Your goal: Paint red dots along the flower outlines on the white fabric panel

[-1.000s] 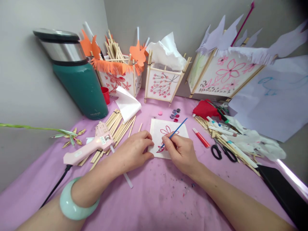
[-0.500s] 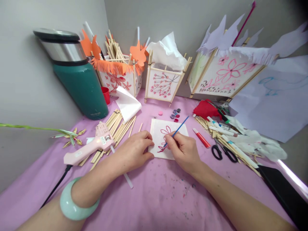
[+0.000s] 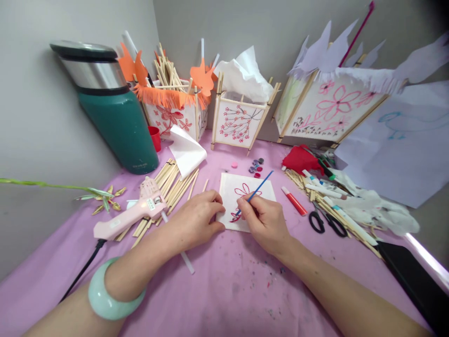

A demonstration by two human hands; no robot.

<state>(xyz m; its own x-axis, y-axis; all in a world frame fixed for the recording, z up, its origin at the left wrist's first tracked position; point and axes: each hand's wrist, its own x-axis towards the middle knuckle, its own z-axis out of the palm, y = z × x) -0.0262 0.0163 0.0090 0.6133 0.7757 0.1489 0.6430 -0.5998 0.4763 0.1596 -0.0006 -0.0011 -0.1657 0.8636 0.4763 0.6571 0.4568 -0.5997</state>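
A small white paper square [image 3: 231, 187] with a red flower drawing lies on the purple cloth [image 3: 224, 290] in front of me. My right hand [image 3: 266, 222] pinches a thin blue brush [image 3: 257, 189], its tip touching the lower left part of the drawing. My left hand [image 3: 194, 220] rests on the cloth with curled fingers pressing the paper's left edge. A pale green bangle [image 3: 105, 295] sits on my left wrist.
A pink glue gun [image 3: 129, 213] and wooden sticks [image 3: 173, 182] lie to the left, a green thermos [image 3: 115, 112] behind them. Paper lanterns [image 3: 242, 117] stand at the back. A red marker [image 3: 294, 201], scissors [image 3: 324, 222] and pens lie to the right, small paint pots [image 3: 256, 166] beyond the paper.
My right hand slid the brush right and up, then came back to the lower left of the drawing. My left hand stayed in place.
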